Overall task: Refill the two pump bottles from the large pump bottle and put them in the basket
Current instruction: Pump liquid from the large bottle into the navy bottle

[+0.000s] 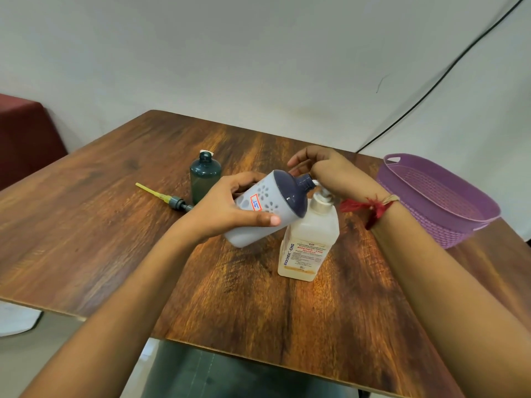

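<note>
Grey small bottle [267, 196], gripped in our left hand [230, 208], tilts neck-first toward the spout [316, 183] of the large pump bottle [309, 242]; our right hand [321, 165], fingers loose, probably presses there.

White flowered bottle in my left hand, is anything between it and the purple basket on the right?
Yes. The large pump bottle stands right beside the white bottle, and the right hand and forearm cross above it, both on the way to the basket.

Single head-worn, wide-angle view. Looks forward and down over wooden table [94, 239] toward pale wall [258, 53]. Set close: left hand [230, 208] and right hand [323, 166] mid-frame, forearms [120, 305] entering from bottom edge.
</note>
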A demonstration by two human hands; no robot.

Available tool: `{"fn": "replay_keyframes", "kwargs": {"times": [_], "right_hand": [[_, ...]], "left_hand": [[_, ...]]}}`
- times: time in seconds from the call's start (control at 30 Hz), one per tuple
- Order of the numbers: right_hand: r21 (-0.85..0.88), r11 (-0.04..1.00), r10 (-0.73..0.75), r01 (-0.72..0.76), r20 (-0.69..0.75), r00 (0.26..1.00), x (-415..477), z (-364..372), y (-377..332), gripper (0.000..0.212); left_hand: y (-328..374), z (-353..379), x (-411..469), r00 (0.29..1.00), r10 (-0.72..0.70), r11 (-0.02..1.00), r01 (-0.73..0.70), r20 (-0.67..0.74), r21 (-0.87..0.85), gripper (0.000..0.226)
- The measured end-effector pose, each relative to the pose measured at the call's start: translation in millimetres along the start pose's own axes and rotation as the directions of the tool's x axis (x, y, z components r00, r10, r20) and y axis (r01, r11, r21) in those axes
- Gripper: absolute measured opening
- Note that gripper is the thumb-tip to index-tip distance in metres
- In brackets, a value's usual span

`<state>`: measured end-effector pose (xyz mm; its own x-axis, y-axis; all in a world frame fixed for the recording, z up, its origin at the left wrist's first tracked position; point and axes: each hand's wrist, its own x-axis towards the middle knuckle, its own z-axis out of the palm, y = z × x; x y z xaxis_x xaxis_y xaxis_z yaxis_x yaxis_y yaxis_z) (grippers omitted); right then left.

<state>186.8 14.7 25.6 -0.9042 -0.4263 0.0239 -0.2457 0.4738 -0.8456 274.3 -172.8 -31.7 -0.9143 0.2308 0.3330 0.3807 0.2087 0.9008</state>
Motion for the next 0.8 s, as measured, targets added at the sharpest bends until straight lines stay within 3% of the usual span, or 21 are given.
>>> {"fn": "replay_keyframes", "kwargs": {"times": [0.3, 0.47, 0.67, 0.8], "right_hand": [[-0.053, 0.998, -0.021, 0.023, 0.041, 0.999, 1.6, -4.8, -10.2, 0.043], [-0.074, 0.997, -0.002, -0.002, -0.063, 0.998, 1.2, -2.3, 0.1, 0.039], [-0.174, 0.984, -0.052, 0.04, -0.067, 0.996, 3.2, -11.7, -8.5, 0.037], [-0.07, 0.995, -0.078, 0.075, -0.052, 0.996, -0.6, -6.9, -5.6, 0.041]], "left_hand": [[1.8, -0.4, -1.3, 1.0, -0.001, 1.0, 0.001, -0.004, -0.013, 0.059], [2.1, -1.1, -0.1, 1.0, 0.005, 1.0, -0.005, 0.003, 0.018, 0.062], [4.5, -2.1, 0.6, 1.0, -0.009, 0.999, 0.009, -0.003, 0.038, 0.065], [3.8, -1.9, 1.0, 1.0, -0.005, 0.999, 0.005, -0.001, 0.042, 0.066]]}}
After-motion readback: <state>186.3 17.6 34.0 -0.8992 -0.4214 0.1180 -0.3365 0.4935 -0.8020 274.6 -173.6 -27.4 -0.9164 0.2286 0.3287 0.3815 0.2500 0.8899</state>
